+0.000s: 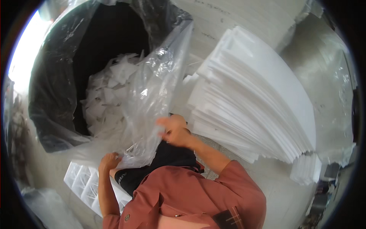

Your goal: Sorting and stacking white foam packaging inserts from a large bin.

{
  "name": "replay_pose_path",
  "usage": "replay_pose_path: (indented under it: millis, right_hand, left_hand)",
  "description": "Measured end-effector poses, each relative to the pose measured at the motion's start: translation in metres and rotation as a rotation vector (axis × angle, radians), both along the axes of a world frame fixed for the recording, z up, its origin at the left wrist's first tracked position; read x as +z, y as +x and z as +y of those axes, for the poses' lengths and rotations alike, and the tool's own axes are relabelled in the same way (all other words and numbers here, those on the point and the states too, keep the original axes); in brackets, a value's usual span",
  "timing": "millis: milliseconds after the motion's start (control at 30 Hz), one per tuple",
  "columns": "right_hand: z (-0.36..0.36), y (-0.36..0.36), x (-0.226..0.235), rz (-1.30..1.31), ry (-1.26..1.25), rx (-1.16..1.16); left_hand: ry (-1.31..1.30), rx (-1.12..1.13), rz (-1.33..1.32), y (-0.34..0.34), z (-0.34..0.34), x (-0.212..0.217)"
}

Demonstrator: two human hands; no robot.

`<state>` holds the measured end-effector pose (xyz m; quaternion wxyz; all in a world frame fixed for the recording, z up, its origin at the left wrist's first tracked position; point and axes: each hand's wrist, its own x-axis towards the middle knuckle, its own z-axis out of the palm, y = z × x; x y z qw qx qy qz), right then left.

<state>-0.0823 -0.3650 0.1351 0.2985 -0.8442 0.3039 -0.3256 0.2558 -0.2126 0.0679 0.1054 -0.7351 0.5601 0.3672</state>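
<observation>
A large clear plastic bag hangs over the near right side of a big dark round bin. White scraps are heaped inside the bin, partly seen through the film. My left hand is closed on the bag's near lower edge, its fingertips partly hidden by the plastic. At the bag's right edge is my right hand, blurred by motion, with its fingers apart and pointing left; no held thing shows in it.
A tall, fanned stack of white sheets stands to the right, with a smaller white stack beside it. White latticed pieces lie by my left forearm. Clear plastic film lies at lower left.
</observation>
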Motion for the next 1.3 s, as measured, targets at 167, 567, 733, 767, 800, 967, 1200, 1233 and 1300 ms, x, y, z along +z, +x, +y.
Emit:
replay_pose_path:
  millis: [167, 567, 733, 767, 800, 967, 1200, 1233, 1300]
  right_hand:
    - [-0.098, -0.160, 0.059, 0.016, -0.558, -0.848]
    - [-0.183, -0.290, 0.175, 0.810, -0.274, -0.904]
    - [-0.185, -0.306, 0.183, 0.661, -0.413, -0.886]
    - [-0.184, -0.307, 0.181, 0.626, -0.597, -0.901]
    - [-0.181, -0.309, 0.179, 0.624, -0.598, -0.900]
    - [-0.165, -0.315, 0.162, 0.879, -0.663, -0.956]
    - [-0.051, -0.273, 0.128, 0.829, -0.795, -0.926]
    - [-0.039, -0.267, 0.120, 0.804, -0.835, -0.906]
    - [-0.020, -0.243, 0.115, 0.798, -0.873, -0.901]
  left_hand:
    - [-0.543, 0.066, 0.073, -0.021, 0.012, 0.019]
    - [-0.730, -0.031, 0.083, -0.055, -0.009, 0.066]
    - [-0.325, -0.079, 0.095, -0.059, -0.012, 0.063]
    - [-0.296, -0.111, 0.053, -0.065, -0.011, 0.067]
    - [-0.267, -0.143, 0.011, -0.072, -0.010, 0.070]
    - [-0.755, -0.218, 0.064, -0.095, -0.025, 0.042]
    - [-0.373, -0.345, -0.069, -0.117, -0.056, 0.060]
    - [-0.708, -0.308, -0.033, -0.119, -0.062, 0.067]
    - [-0.746, -0.110, 0.406, -0.137, -0.084, 0.118]
